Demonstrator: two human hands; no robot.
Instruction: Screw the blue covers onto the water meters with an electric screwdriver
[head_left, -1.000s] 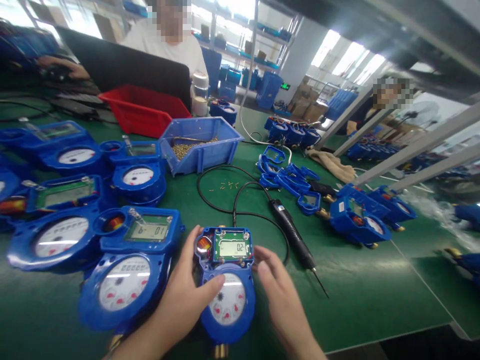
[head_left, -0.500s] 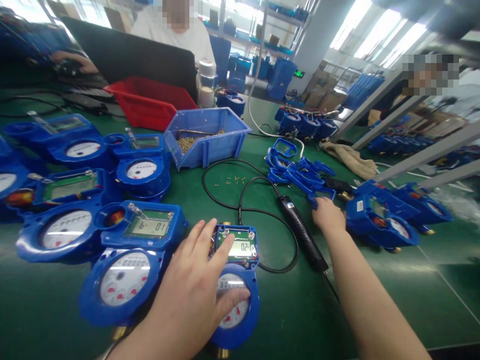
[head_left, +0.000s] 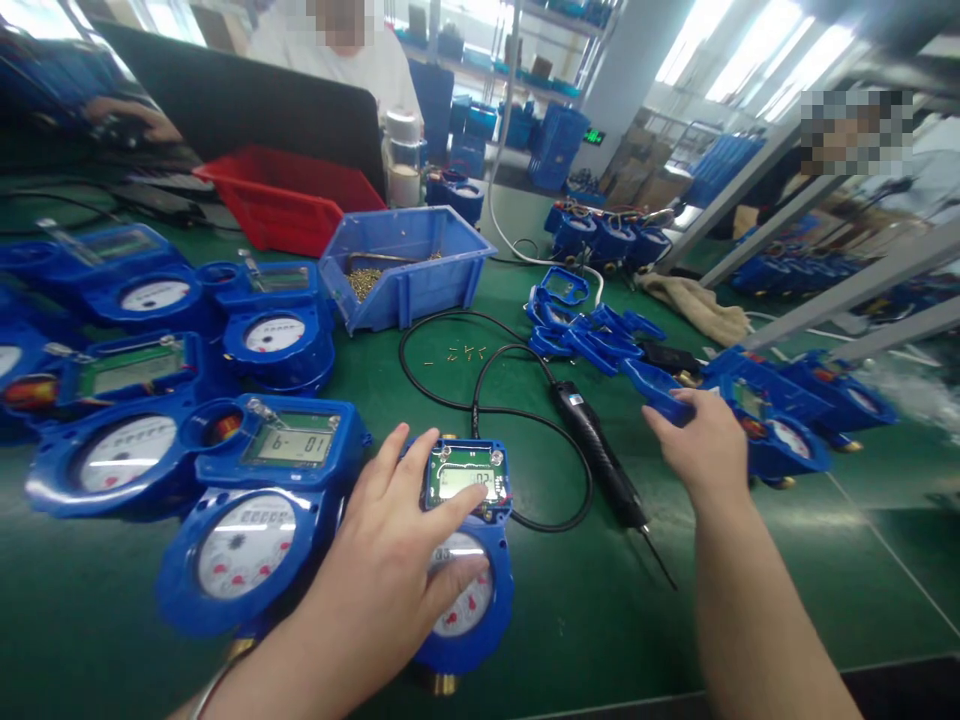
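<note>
Head view: left hand (head_left: 390, 575) spread flat over the small blue meter (head_left: 465, 560) near the front edge of the green worktop (head_left: 750, 590), fingers (head_left: 457, 510) loose and splayed, not curled round anything, forefinger reaching onto the green display board, palm pressing the dial end, seemingly to keep the body from sliding; display window left uncovered and readable; right hand (head_left: 701, 445) out to the right, above the worktop, fingers pinched on a blue cover piece (head_left: 660, 388), lifted just clear of the heap of like covers (head_left: 592, 335), held by one end so the rest stands free; black electric screwdriver (head_left: 596, 450) lying between the two hands, tip pointing toward the near edge, cord looped behind the meter, within easy reach of either hand; a few loose brass screws (head_left: 457, 352) scattered beyond the cord; blue bin (head_left: 420, 265) of screws farther back, red bin (head_left: 289, 200) behind that; larger blue meters (head_left: 247, 510) ranked at left, faces up; more meters (head_left: 780, 420) just beyond the right hand; a seated person across the worktop, another at far right.
</note>
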